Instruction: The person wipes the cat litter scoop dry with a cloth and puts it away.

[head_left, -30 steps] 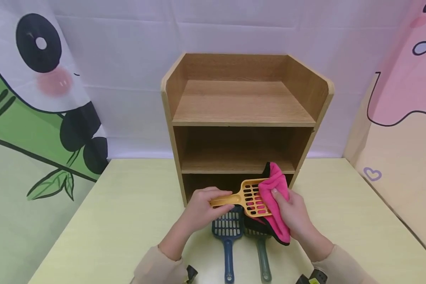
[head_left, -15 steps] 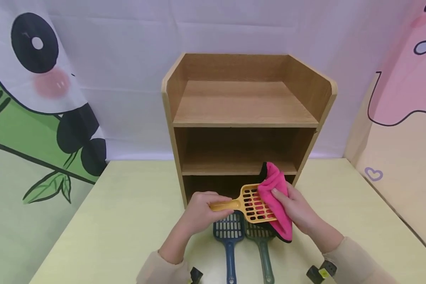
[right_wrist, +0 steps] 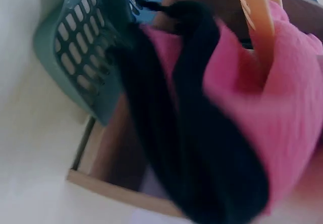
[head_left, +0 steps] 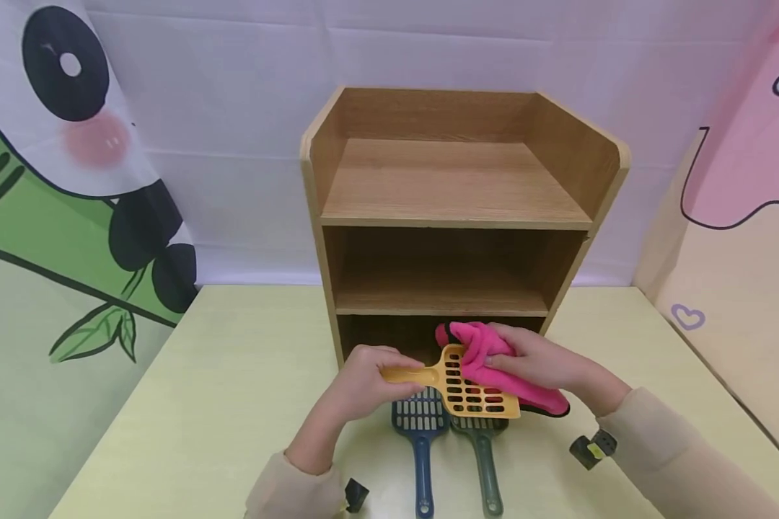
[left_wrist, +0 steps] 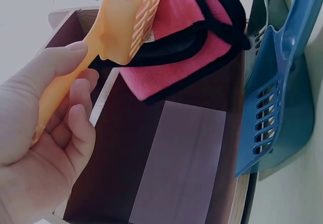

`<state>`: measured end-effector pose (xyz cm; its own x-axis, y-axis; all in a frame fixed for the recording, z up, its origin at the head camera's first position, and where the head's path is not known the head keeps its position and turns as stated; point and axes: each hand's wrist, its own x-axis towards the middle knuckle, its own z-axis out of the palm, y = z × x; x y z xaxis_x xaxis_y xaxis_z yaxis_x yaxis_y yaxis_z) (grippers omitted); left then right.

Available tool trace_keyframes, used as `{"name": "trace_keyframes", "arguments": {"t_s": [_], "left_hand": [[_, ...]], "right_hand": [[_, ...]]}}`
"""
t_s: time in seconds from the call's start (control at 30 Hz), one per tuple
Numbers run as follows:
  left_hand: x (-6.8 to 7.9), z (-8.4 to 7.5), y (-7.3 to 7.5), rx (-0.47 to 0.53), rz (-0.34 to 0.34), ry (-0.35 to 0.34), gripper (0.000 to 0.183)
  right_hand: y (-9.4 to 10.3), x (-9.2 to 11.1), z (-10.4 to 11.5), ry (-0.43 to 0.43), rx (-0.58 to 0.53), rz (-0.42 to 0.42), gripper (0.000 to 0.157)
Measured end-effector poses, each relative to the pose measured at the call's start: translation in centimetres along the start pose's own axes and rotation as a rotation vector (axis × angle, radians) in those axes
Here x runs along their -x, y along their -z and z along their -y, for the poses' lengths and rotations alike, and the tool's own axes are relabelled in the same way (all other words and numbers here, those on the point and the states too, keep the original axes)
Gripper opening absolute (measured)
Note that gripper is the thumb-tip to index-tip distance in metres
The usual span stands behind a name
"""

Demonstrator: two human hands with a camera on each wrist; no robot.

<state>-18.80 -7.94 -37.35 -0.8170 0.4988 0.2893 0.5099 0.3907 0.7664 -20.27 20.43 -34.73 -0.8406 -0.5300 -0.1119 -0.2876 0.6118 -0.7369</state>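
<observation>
My left hand (head_left: pixel 371 382) grips the handle of a yellow slotted litter scoop (head_left: pixel 479 395) and holds it up over the table, its head pointing right. In the left wrist view the thumb and fingers wrap the scoop's handle (left_wrist: pixel 55 90). My right hand (head_left: pixel 537 358) holds a pink cloth (head_left: pixel 482 346) with black edging against the upper right of the scoop's head. Seen from the right wrist, the cloth (right_wrist: pixel 298 82) folds around the scoop's edge and hides the fingers. Below lie a blue litter scoop (head_left: pixel 422 447) and a green litter scoop (head_left: pixel 485 461), side by side.
Behind the hands stands a wooden shelf unit (head_left: pixel 451 223) with an open top and two compartments beneath. It rests on a pale yellow table (head_left: pixel 188 418). Printed fabric (head_left: pixel 247 144) hangs behind and at both sides.
My right hand has swung inward and turned, moving the pink cloth left and down across the scoop's head. The yellow scoop has tilted and dropped slightly; my left hand keeps its grip.
</observation>
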Motion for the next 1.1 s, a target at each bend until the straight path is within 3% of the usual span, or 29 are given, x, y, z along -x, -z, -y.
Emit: {"name": "trace_keyframes", "arguments": {"t_s": [0.13, 0.4, 0.83, 1.1], "left_hand": [[0.0, 0.1, -0.2, 0.013, 0.036, 0.007, 0.025], [0.0, -0.3, -0.4, -0.009, 0.077, 0.001, 0.025], [0.4, -0.6, 0.0, -0.114, -0.035, -0.177, 0.027], [0.3, -0.7, -0.2, -0.177, -0.093, -0.202, 0.026]], "right_hand": [[-0.5, -0.6, 1.2, 0.018, 0.124, 0.032, 0.029], [-1.6, -1.5, 2.3, 0.100, 0.225, 0.043, 0.032], [-2.4, -0.6, 2.1, 0.082, 0.484, -0.249, 0.035], [-2.4, -0.1, 1.7, 0.033, 0.450, -0.398, 0.031]]}}
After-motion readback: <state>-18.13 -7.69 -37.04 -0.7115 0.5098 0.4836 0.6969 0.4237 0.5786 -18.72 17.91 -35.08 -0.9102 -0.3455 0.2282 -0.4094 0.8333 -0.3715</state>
